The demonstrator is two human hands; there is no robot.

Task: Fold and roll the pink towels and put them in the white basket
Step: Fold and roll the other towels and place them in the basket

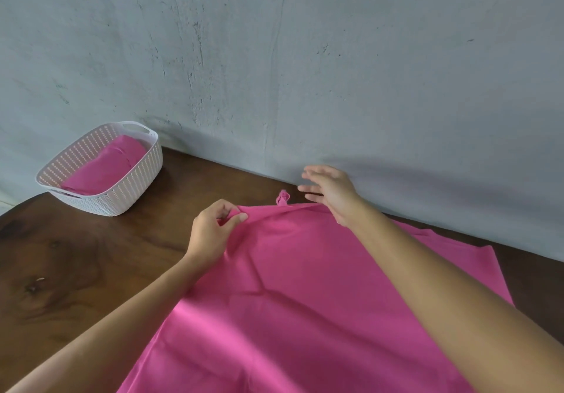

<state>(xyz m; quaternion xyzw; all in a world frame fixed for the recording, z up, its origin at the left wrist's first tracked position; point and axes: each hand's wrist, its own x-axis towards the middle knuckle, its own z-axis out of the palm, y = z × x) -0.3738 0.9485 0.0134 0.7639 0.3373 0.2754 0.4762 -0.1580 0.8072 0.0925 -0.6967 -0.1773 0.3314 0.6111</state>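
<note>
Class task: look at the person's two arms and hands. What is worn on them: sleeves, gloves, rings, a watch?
Nothing that shows. Both forearms are bare up to the picture's edge, with no sleeve in sight. The left hand and right hand have no gloves, and no ring, watch or bracelet can be seen on the fingers or wrists.

A pink towel (305, 286) is spread on the wooden table (76, 255), its far left corner pinched by the left hand (213, 228). The right hand (331, 193) is held open above the far edge. Rolled towels (103, 167) are seen in the white basket (134, 179).

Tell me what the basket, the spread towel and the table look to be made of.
Basket: likely white moulded plastic, matte, with rows of small holes imitating weave.
Towel: thin pink fabric, smooth, creasing softly; possibly microfibre.
Table: dark brown wood, judging by grain and knots, with a slight sheen.
</note>
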